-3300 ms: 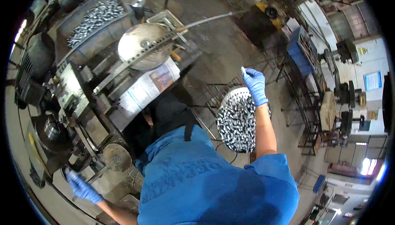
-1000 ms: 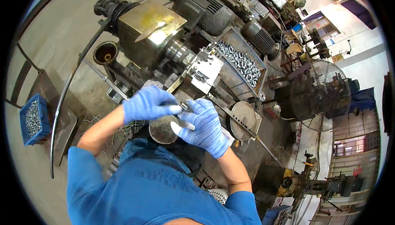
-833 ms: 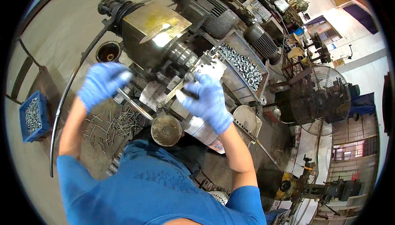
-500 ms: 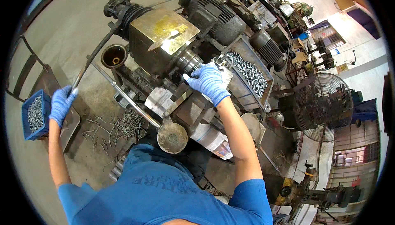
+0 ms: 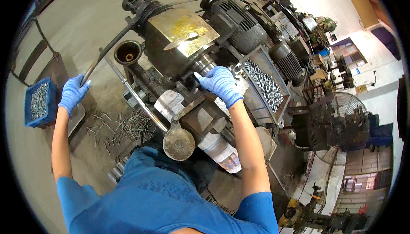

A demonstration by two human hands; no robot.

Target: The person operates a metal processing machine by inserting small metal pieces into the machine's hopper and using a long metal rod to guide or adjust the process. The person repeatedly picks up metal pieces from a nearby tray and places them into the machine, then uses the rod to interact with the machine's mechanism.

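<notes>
My left hand (image 5: 74,93), in a blue knit glove, is closed round the lower end of a long dark lever (image 5: 109,46). That lever runs up to the far left of an oily machine with a brass-coloured top plate (image 5: 183,26). In front of the machine's round steel spindle nose (image 5: 204,64) is my right hand (image 5: 221,86), gloved the same way. Its fingers are bent, with the thumb toward the spindle; whatever they pinch is hidden behind the glove. A grey tray (image 5: 256,113) heaped with small shiny metal parts (image 5: 264,85) stands just right of this hand.
A blue bin (image 5: 52,101) of small metal parts sits at the far left. Thin metal scraps (image 5: 124,127) litter the floor. A round metal disc (image 5: 178,144) and a slanting steel bar (image 5: 143,112) lie close to my body. A large caged fan (image 5: 337,127) stands right.
The whole view has shifted and turned slightly, so the machine appears further right and the blue bin higher. Both hands keep their places, the left on the lever, the right by the spindle.
</notes>
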